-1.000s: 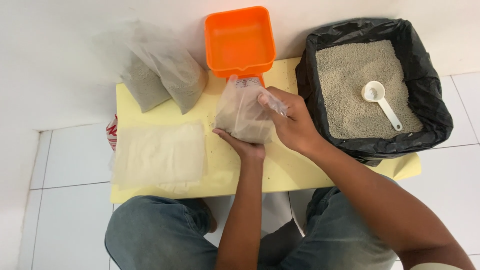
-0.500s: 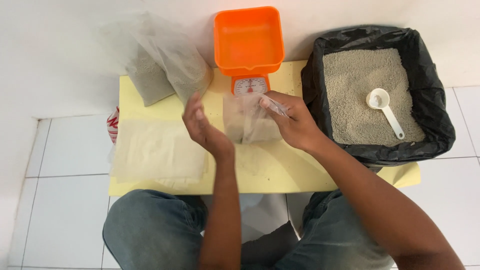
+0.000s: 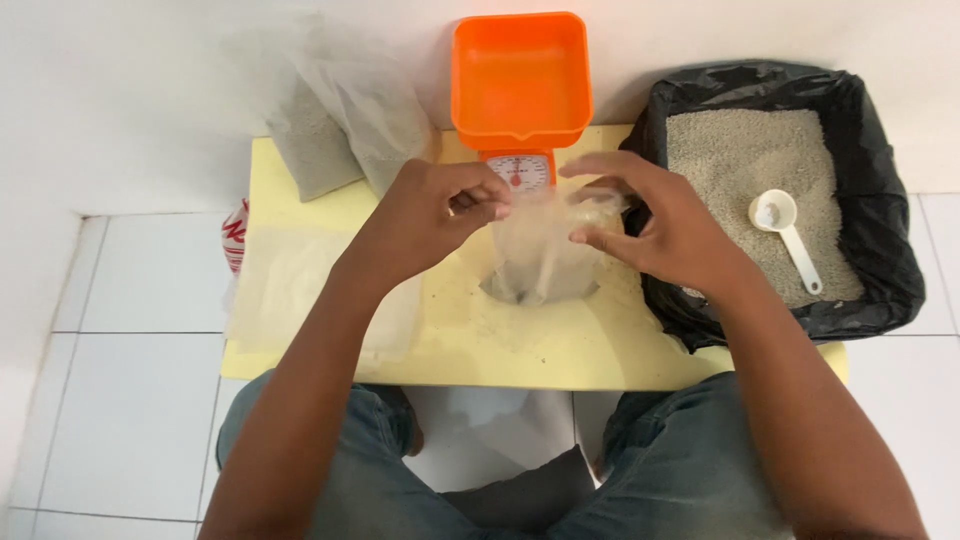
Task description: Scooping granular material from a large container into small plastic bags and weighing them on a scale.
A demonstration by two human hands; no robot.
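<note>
Clear plastic bag point(image 3: 545, 255) of grey granules stands near the yellow board's point(image 3: 520, 350) far edge, before the orange scale point(image 3: 518, 90), my left hand point(image 3: 425, 215) and right hand point(image 3: 655, 225) both pinching its mouth so nothing spills.

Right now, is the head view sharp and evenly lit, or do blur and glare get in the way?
Head view: light is soft and even, with faint shadows. Left hand and right hand look slightly soft at the fingers. The clear plastic bag they pinch is hard to outline against the yellow board. The orange scale tray and white scoop read sharp.
</note>
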